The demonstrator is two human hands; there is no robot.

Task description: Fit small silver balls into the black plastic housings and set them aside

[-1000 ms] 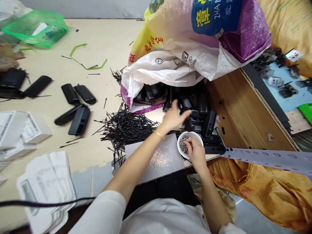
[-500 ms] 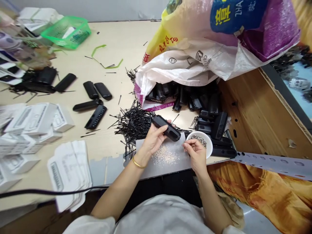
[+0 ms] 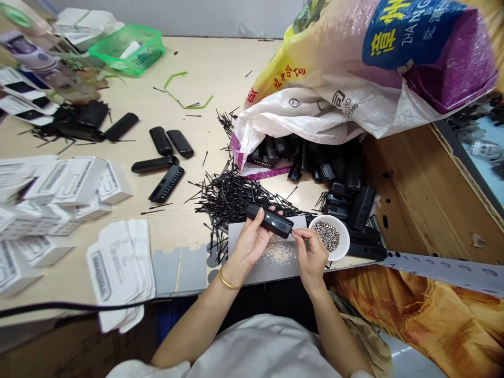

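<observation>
Black casing (image 3: 270,220): glossy plastic. Bowl (image 3: 342,247): smooth white, holding shiny metal bits. Sack (image 3: 354,73), upper right: glossy woven plastic. Tabletop (image 3: 189,79): matt wood.

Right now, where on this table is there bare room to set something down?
Bare tabletop lies between the green basket and the printed sack, and between the loose black casings and the leaflet stack. Crowded around the left hand gripping the held casing and the right hand: pin pile, white bowl.

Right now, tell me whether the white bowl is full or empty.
Partly full: the white bowl holds a heap of small silvery bits, with bare rim showing around them.
</observation>
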